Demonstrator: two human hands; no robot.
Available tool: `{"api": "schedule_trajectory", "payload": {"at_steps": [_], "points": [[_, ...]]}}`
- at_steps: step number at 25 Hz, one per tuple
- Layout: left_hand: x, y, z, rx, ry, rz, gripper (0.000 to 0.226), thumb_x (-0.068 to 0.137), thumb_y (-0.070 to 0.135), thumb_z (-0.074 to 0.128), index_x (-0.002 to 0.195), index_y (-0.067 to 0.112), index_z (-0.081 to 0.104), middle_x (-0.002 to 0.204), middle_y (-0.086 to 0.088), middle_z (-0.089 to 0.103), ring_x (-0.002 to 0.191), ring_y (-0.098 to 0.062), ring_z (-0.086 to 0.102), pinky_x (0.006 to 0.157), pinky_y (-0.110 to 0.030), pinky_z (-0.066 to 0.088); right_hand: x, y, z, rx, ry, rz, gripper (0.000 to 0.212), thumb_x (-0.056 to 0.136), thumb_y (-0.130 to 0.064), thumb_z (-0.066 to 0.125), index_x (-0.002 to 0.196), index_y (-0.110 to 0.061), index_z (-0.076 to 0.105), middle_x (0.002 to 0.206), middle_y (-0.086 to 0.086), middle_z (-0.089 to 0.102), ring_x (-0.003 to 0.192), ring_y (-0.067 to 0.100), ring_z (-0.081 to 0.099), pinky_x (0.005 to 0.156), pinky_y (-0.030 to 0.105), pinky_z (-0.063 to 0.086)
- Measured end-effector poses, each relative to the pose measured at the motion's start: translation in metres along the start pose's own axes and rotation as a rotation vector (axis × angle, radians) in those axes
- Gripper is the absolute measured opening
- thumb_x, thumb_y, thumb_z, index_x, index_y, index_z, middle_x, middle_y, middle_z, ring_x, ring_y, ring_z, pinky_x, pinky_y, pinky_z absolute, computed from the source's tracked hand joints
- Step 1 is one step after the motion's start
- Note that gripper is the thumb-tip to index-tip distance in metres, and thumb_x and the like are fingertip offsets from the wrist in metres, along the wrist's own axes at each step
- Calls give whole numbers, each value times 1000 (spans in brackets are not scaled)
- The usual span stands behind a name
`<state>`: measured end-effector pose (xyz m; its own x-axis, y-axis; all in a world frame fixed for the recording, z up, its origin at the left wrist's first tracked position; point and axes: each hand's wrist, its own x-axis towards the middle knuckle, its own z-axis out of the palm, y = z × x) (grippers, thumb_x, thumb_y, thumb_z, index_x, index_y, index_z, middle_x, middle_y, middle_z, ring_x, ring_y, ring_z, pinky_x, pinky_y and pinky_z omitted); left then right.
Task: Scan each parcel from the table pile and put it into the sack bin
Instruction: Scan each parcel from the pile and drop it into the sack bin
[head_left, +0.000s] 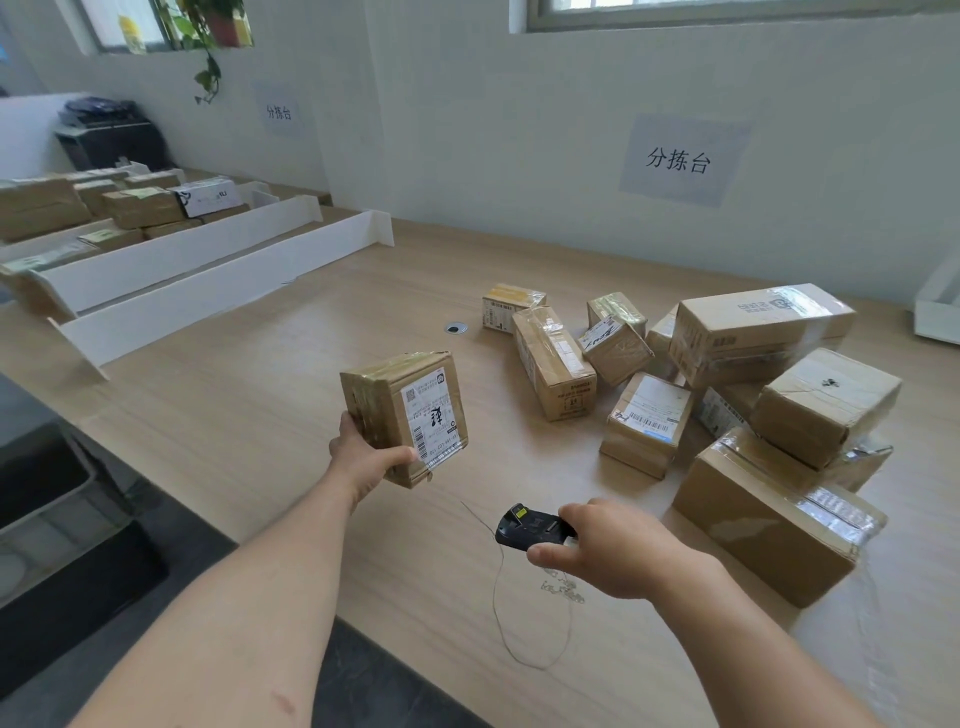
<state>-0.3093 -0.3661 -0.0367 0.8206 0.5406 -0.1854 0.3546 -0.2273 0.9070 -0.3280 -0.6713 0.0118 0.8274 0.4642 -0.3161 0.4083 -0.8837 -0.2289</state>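
My left hand (363, 457) grips a small taped cardboard parcel (395, 410) above the wooden table (260, 415), its white shipping label with barcode turned toward me. My right hand (618, 551) holds a black handheld scanner (530, 527) just below and to the right of the parcel, its head pointing toward the label. A thin cord hangs from the scanner onto the table. To the right lies the pile of several brown parcels (727, 395). At the lower left, beside the table, part of a grey bin (47, 499) shows.
White divider boards (218, 280) form lanes at the table's left rear, with several sorted parcels (104, 208) behind them. A round cable grommet (456, 327) sits in the tabletop. A white tray (940, 312) stands at the far right edge. The wall carries paper signs.
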Motion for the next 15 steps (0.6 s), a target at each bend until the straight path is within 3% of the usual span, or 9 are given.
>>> {"api": "schedule_trajectory", "payload": {"at_steps": [6, 15], "points": [[-6, 1, -1, 8, 11, 7, 107, 35, 38, 81, 131, 23, 37, 134, -9, 47, 121, -27, 50, 101, -44, 45, -9, 1, -2, 7, -71, -32, 51, 86, -72, 46, 89, -21, 52, 81, -4, 50, 83, 20, 50, 59, 30, 34], [-19, 4, -5, -8, 50, 6, 97, 42, 31, 79, 130, 22, 38, 133, -10, 46, 122, -27, 48, 98, -39, 45, -17, 5, -6, 37, -97, -29, 57, 78, -75, 56, 95, -20, 57, 87, -3, 57, 84, 18, 54, 61, 30, 37]]}}
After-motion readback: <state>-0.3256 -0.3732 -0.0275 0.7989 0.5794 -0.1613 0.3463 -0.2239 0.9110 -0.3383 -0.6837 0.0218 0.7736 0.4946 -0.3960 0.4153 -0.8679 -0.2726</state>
